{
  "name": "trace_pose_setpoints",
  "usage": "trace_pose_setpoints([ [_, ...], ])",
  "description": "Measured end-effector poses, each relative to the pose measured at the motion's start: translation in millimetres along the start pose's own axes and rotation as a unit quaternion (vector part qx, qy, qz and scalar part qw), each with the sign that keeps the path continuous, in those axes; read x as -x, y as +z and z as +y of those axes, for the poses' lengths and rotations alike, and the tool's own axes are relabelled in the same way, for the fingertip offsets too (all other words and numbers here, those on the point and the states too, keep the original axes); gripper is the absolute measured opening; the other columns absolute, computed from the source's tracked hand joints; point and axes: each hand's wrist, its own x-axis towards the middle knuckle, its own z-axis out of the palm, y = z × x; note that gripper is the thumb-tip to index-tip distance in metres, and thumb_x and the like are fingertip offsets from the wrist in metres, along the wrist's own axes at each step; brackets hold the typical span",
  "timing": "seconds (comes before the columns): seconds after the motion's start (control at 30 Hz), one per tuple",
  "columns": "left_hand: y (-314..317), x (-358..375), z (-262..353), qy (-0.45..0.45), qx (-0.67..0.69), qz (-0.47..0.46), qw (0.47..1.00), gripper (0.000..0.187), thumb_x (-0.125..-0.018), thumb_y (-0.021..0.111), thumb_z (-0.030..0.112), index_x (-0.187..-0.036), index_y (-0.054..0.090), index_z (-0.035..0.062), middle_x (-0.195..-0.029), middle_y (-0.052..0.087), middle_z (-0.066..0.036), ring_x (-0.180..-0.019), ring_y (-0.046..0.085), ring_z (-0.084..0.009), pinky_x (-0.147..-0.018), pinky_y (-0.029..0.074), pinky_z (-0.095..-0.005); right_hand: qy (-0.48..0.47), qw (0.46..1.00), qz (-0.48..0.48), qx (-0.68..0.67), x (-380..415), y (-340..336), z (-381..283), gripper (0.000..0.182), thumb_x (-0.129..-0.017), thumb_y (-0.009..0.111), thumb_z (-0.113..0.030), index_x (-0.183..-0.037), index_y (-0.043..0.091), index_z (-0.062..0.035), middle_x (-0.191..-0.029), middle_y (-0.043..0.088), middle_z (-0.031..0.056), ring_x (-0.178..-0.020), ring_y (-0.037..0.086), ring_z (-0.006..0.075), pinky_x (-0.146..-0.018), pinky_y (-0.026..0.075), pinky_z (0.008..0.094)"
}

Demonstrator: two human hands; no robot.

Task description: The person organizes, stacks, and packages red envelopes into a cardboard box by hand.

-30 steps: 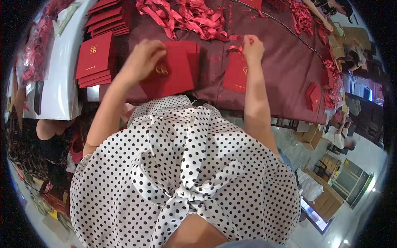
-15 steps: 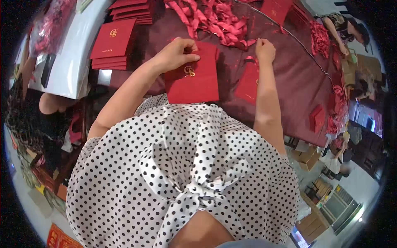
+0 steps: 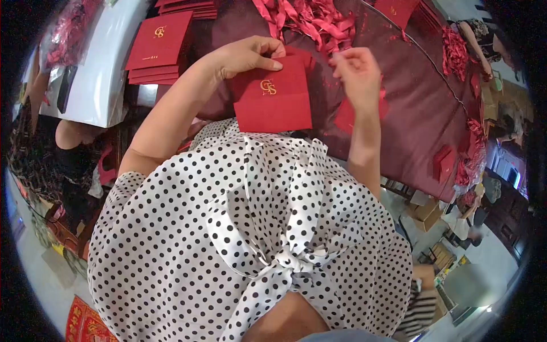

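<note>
My left hand (image 3: pixel 259 57) grips the top edge of a flat red paper gift bag (image 3: pixel 272 108) with its thumb in front. Gold letters stand on the bag's upper part, and a crease crosses it below them. The bag's lower edge is close to my polka-dot blouse. To the right of the bag, my right hand (image 3: pixel 354 71) is raised with its fingers drawn together near the loose red ribbons (image 3: pixel 310 25). Whatever is between those fingertips is too small to make out. Under my right wrist lies another red bag (image 3: pixel 346 117), partly hidden.
A stack of red bags (image 3: pixel 156 48) is at the left, with more behind it. The dark red tablecloth (image 3: pixel 416 125) bears a small red piece (image 3: pixel 443 163) and a thin cord. Ribbon bundles hang along the right edge. Other people are at both sides.
My right hand has moved a little left, its fingers turning toward the bag and the ribbons. My left hand still grips the bag. The whole view has shifted slightly.
</note>
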Motion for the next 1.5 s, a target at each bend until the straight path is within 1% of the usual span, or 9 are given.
trace_pose_setpoints([
  [0.23,0.9,1.1,-3.5,-0.043,0.09,-0.069,0.993,0.012,-0.086,0.061,0.017,-0.091,0.058,0.0066,-0.084,0.056,0.007,-0.081,0.05,-0.002,-0.075,0.039,-0.0179,0.015,0.997,-0.069,-0.007,46.4,47.3,-13.7,0.017,-0.082,0.063,-0.009,-0.092,0.055,0.002,-0.077,0.062,0.0056,-0.069,0.06,0.0109,-0.061,0.049,0.0232],
  [0.37,0.2,-1.1,-14.2,-0.045,0.045,-0.036,0.997,0.022,-0.09,0.056,0.028,-0.09,0.06,0.0067,-0.085,0.056,0.007,-0.08,0.047,-0.0019,-0.076,0.037,-0.019,-0.034,0.98,-0.081,0.176,45.7,46.1,-10.7,0.021,-0.08,0.064,-0.011,-0.095,0.055,0.0016,-0.079,0.065,0.0127,-0.07,0.064,0.017,-0.061,0.05,0.0278],
  [0.73,4.3,0.8,-3.0,-0.02,0.006,-0.059,0.998,0.018,-0.089,0.058,0.023,-0.086,0.06,0.0056,-0.08,0.055,0.008,-0.076,0.046,-0.0006,-0.071,0.037,-0.0171,-0.004,0.98,-0.05,0.195,52.5,51.9,-10.4,0.014,-0.079,0.063,-0.013,-0.085,0.062,-0.0001,-0.074,0.065,0.0133,-0.067,0.066,0.0204,-0.06,0.051,0.0306],
  [1.23,26.5,9.2,-3.9,0.004,-0.077,0.068,0.995,0.013,-0.086,0.06,0.015,-0.083,0.06,0.0022,-0.075,0.057,0.003,-0.071,0.048,-0.0045,-0.066,0.039,-0.0199,-0.146,0.9,-0.059,0.406,50.9,66.3,-13.2,0.011,-0.076,0.061,-0.012,-0.079,0.058,-0.0019,-0.074,0.062,0.0161,-0.069,0.062,0.0328,-0.063,0.049,0.0411],
  [1.3,27.0,12.5,-3.6,0.018,-0.081,0.087,0.993,0.013,-0.085,0.061,0.014,-0.083,0.062,0.0015,-0.074,0.058,0.002,-0.071,0.048,-0.0055,-0.066,0.04,-0.0215,-0.154,0.923,-0.054,0.349,47.1,70.2,-5.3,0.017,-0.077,0.067,-0.012,-0.085,0.058,0.0001,-0.073,0.065,0.0126,-0.065,0.065,0.021,-0.058,0.051,0.0297],
  [1.33,27.2,17.6,0.6,0.018,-0.065,0.08,0.995,0.012,-0.085,0.059,0.012,-0.086,0.062,0.0005,-0.077,0.058,0.002,-0.074,0.049,-0.006,-0.069,0.04,-0.0219,-0.049,0.967,-0.052,0.245,48.7,69.5,-15.5,0.021,-0.078,0.067,-0.013,-0.091,0.058,0.0,-0.073,0.065,0.0113,-0.065,0.064,0.0188,-0.059,0.05,0.0288],
  [1.43,22.5,8.7,14.4,-0.002,-0.069,0.042,0.997,0.013,-0.085,0.057,0.009,-0.092,0.061,-0.0011,-0.084,0.06,0.0,-0.079,0.05,-0.007,-0.074,0.041,-0.0224,-0.028,0.961,-0.127,0.244,36.7,51.2,-18.2,0.023,-0.078,0.067,-0.015,-0.093,0.058,0.0003,-0.072,0.064,0.0098,-0.065,0.063,0.0155,-0.059,0.05,0.0277],
  [1.47,20.1,7.6,14.9,-0.005,-0.099,0.01,0.995,0.015,-0.085,0.057,0.007,-0.096,0.061,-0.0017,-0.088,0.06,-0.001,-0.082,0.051,-0.0074,-0.076,0.041,-0.0225,-0.032,0.952,-0.135,0.273,37.9,49.5,-21.2,0.024,-0.077,0.067,-0.015,-0.095,0.058,-0.0016,-0.077,0.065,0.0147,-0.07,0.065,0.0272,-0.063,0.051,0.0346],
  [1.5,16.5,4.7,14.4,-0.005,-0.098,0.011,0.995,0.015,-0.085,0.057,0.007,-0.096,0.061,-0.0017,-0.088,0.06,-0.001,-0.082,0.051,-0.0074,-0.076,0.041,-0.0225,-0.033,0.952,-0.136,0.273,38.1,48.8,-23.8,0.024,-0.077,0.067,-0.015,-0.095,0.058,-0.0016,-0.077,0.065,0.0147,-0.07,0.065,0.0272,-0.063,0.051,0.0346],
])
